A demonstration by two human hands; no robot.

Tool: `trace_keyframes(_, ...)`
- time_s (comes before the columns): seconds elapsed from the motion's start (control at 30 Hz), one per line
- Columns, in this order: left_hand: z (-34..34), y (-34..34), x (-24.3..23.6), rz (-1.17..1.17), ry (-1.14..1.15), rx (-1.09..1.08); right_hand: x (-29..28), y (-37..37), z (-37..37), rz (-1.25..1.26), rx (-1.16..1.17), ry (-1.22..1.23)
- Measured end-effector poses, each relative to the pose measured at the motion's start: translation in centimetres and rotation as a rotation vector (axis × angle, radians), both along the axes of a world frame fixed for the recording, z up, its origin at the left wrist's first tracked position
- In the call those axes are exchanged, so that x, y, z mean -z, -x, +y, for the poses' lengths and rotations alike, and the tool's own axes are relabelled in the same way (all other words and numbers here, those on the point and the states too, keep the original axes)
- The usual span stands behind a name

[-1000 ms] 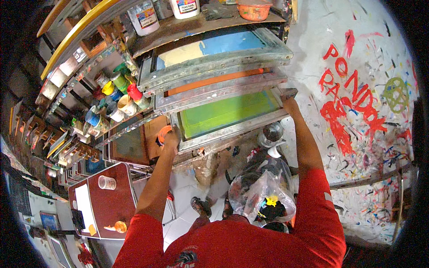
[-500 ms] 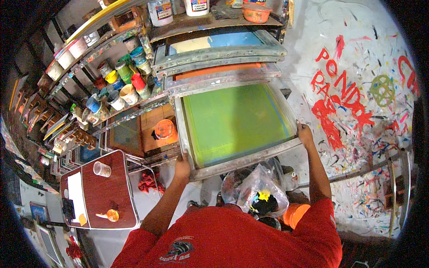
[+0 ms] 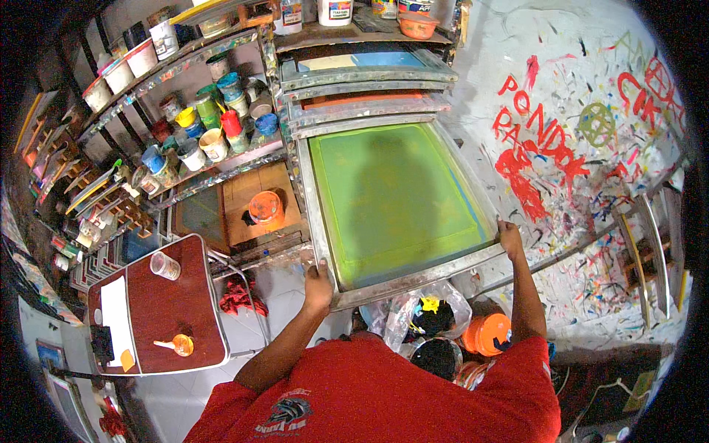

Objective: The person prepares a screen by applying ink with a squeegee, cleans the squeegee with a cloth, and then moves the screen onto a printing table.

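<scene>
Both my hands hold a screen printing frame point(image 3: 413, 284) with a grey, paint-stained border and green mesh point(image 3: 332, 192). My left hand point(image 3: 318, 286) is closed on its near left corner, thumb on top. My right hand point(image 3: 509, 238) grips the near right corner. The frame lies roughly flat in front of me, its far edge at the rack below other stacked frames. A dark shadow falls over the mesh. Just beyond it sits a frame with orange mesh point(image 3: 362, 100), and above that one with blue and cream areas point(image 3: 391, 61).
Shelves on the left carry several paint tubs, among them a red container point(image 3: 232, 124). An orange bucket point(image 3: 264, 209) stands on a low board. A brown folding table point(image 3: 177, 295) holds a plastic cup point(image 3: 165, 266). Below the frame are a plastic bag point(image 3: 458, 314) and an orange bucket point(image 3: 487, 334).
The green-mesh frame has come slightly nearer me, with both hands still gripping its corners. A shadow now covers the mesh's middle. My view has shifted a little.
</scene>
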State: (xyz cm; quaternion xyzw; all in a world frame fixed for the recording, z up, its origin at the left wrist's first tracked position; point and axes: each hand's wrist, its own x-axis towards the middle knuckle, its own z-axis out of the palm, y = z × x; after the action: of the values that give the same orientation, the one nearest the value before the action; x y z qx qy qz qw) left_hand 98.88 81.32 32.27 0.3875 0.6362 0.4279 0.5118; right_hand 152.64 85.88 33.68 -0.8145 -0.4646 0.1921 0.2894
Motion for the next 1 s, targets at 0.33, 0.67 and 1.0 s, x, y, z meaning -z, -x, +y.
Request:
trace_keyframes(0.33, -7.6, 2.7, 0.4, 0.000, -0.040, -0.042, 0.2, 4.2, -10.4, 0.052, 0.031, -0.130)
trace_keyframes(0.67, -15.5, 1.4, -4.2, -0.068, -0.056, -0.039, 0.2, 2.3, -19.4, -0.010, 0.037, -0.190)
trace_keyframes(1.0, -24.3, 3.5, 0.1, 0.035, 0.063, 0.013, 1.3, 0.4, -32.7, -0.172, -0.083, -0.096)
